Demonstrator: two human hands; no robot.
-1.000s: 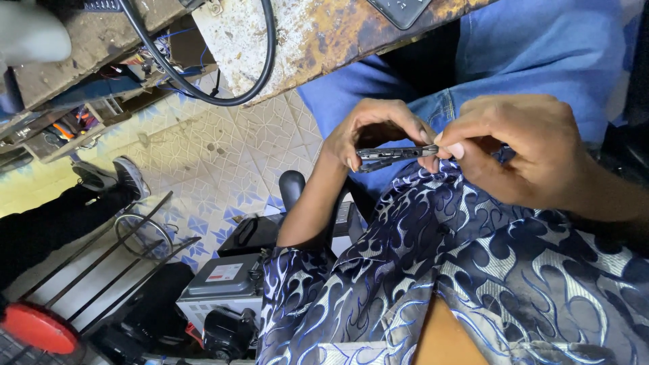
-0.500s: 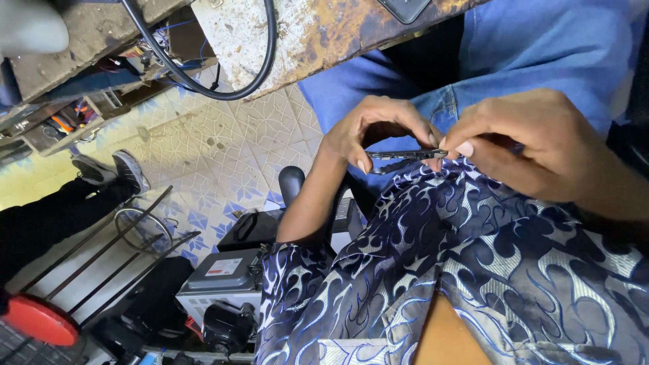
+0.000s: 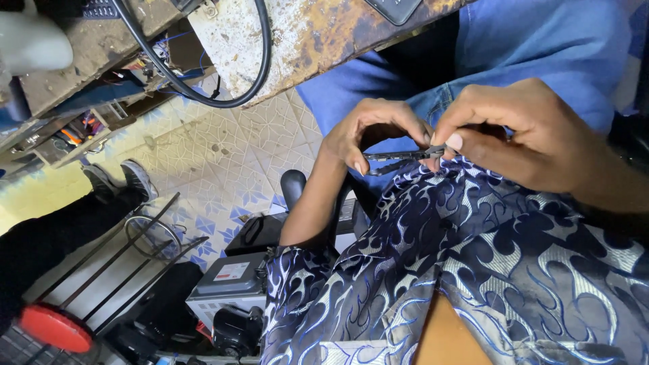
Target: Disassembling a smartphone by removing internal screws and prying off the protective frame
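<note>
My left hand [image 3: 370,132] and my right hand [image 3: 524,135] meet over my lap, above my blue jeans [image 3: 541,47]. Between them is a small dark metal tool [image 3: 395,159], thin and long like a pair of pliers or a clip. My left fingers curl round its left end. Thumb and forefinger of my right hand pinch its right end. The tool lies just at the hem of my dark blue shirt with a pale flame pattern [image 3: 487,270]. Fingers hide part of the tool.
A rusty, paint-stained worktable [image 3: 318,40] runs along the top with a black cable loop [image 3: 260,64] hanging off it. Below is a patterned tiled floor [image 3: 216,149], another person's dark trouser leg and shoe [image 3: 125,182], a wire rack [image 3: 135,250], a grey boxy appliance [image 3: 226,287] and a red disc [image 3: 54,328].
Both hands stay on the tool and have shifted only slightly. My right fingertips have closed a little tighter on its end.
</note>
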